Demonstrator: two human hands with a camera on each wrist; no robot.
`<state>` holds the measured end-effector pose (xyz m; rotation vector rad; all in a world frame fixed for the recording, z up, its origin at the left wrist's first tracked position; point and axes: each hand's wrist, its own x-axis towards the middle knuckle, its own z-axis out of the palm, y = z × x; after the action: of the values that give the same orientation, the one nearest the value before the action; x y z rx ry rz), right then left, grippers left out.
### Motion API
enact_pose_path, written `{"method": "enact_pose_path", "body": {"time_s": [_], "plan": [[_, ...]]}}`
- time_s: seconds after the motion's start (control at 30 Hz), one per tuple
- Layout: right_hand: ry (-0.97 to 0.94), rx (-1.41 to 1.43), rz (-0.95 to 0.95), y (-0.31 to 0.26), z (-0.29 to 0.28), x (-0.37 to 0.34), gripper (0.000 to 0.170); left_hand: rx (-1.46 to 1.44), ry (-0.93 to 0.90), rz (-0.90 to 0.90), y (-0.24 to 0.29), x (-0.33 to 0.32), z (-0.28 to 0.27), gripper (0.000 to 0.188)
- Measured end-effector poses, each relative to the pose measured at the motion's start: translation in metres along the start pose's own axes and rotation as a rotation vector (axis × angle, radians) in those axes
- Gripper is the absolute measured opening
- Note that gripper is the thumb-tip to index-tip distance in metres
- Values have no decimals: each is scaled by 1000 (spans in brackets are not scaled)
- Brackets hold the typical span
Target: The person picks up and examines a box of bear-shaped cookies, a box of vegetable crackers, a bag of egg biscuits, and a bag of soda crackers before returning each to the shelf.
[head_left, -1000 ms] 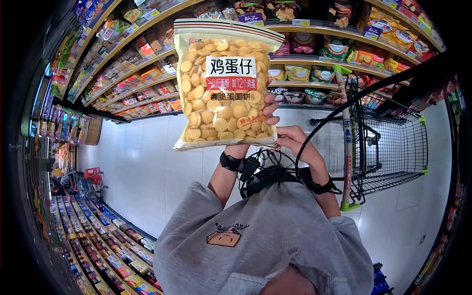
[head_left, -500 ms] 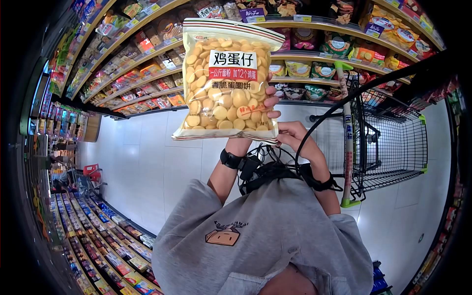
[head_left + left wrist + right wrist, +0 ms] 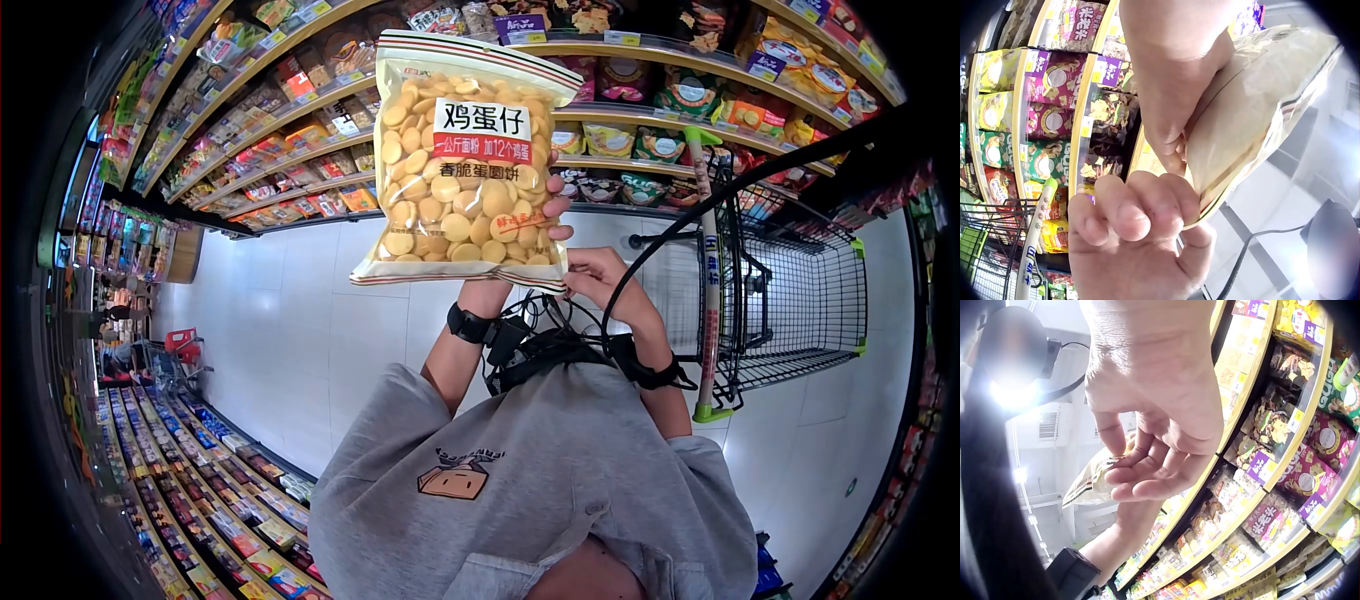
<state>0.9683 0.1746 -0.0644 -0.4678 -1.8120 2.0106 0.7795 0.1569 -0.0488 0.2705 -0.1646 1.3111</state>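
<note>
Several long shelves [image 3: 640,117] of packets [image 3: 686,92] curve across the top of the head view, with more at lower left. Between them spreads the pale tiled floor [image 3: 290,330]. A black wire cart [image 3: 800,300] with green corners stands on it, to the right of the person in a grey shirt [image 3: 560,450]. Next in size comes the bag [image 3: 465,170], held in the air before the person, well above the floor, nearly upright with its printed front towards the head camera. Round yellow biscuits [image 3: 450,215] fill it. The left hand [image 3: 1172,100] supports it from behind; its fingers [image 3: 557,207] are bent round the right edge, holding it. The right hand [image 3: 598,277] has the bag's lower right corner pinched between thumb and forefinger, the other fingers loosely curled and apart from it. A black band [image 3: 470,325] circles the left wrist. Smallest is the bag's white label [image 3: 482,120], with bold black characters, set above a red strip [image 3: 482,148].
</note>
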Motion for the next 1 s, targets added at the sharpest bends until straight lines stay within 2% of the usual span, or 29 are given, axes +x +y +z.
{"method": "enact_pose_path", "body": {"time_s": [0.17,0.37,0.43,0.53,0.77,1.0], "plan": [[8,4,-11,0,3,1,23,17,60,-9,1,1,11,70],[-33,61,-56,1,4,-1,31,-40,12,-36,5,6,-6,71],[17,116,-46,-4,7,0,17,-73,-32,-48,7,8,-9,72],[-5,89,-64,-2,4,3,13,-72,-39,-35,9,9,-9,72],[-5,158,9,-5,4,9,15,-97,-24,19,16,7,-17,70],[-7,142,30,3,-1,12,15,44,66,81,16,1,-12,71]]}}
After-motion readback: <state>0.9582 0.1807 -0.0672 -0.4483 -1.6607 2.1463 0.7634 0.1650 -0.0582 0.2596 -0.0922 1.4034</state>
